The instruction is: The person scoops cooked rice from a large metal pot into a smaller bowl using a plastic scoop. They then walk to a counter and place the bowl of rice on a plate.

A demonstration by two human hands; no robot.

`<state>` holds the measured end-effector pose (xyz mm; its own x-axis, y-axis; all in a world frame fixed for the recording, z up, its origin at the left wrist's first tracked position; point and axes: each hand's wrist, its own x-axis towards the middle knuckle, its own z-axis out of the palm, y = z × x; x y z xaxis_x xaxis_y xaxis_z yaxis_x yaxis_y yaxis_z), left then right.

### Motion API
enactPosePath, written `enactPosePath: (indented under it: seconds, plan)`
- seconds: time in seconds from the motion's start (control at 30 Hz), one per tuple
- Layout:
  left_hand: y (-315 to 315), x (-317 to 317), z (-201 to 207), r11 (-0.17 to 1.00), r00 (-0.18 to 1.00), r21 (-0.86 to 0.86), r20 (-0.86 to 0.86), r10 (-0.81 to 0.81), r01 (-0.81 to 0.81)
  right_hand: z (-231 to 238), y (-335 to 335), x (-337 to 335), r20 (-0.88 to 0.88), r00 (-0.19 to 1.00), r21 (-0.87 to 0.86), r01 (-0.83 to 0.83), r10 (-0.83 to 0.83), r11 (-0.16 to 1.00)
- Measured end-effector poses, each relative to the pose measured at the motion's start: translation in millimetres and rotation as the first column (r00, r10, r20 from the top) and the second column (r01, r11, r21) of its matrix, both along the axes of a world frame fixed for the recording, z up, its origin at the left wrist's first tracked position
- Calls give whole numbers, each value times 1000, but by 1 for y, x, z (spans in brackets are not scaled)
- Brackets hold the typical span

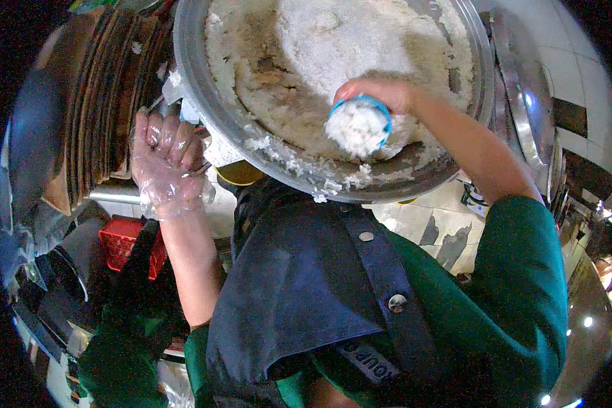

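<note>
A wide round metal pan (pixel 484 68) holds a white, crumbly, grainy food (pixel 347 41) that looks like rice, thinner and browned on its left side. Over the near part of the pan, my right hand (pixel 377 92) grips a blue-rimmed cup (pixel 389 122) heaped with the same white food. My left hand (pixel 170 156), in a clear plastic glove, is beside the pan's left edge, palm up with its fingers curled closed. Something thin and metallic shows at both sides of that fist, but its kind is hidden.
Several thin brown boards (pixel 105 88) stand stacked at the left. Below them sits a red plastic basket (pixel 124 245). A shiny round metal piece (pixel 530 102) lies right of the pan. White crumbs (pixel 333 185) dot the near rim. A person in green (pixel 126 353) is at the lower left.
</note>
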<state>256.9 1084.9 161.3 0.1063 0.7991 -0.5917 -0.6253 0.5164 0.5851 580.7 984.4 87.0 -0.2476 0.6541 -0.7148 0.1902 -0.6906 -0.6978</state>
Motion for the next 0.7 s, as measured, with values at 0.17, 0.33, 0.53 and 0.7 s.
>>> enactPosePath:
  seconds: [0.17,0.33,0.53,0.7]
  plan:
    - [3,-6,-1,992,988,49,97,-119,115,27,47,95,639,768,271,-275,41,923]
    - [4,-15,-12,985,981,97,113,-156,145,32,98,108,937,99,297,-734,-336,610]
    - [7,-15,-11,981,942,97,278,-188,167,23,83,85,955,-141,-13,-897,-260,442]
    - [2,-8,-5,988,976,90,166,-138,125,21,13,80,976,-206,-125,-795,-70,594]
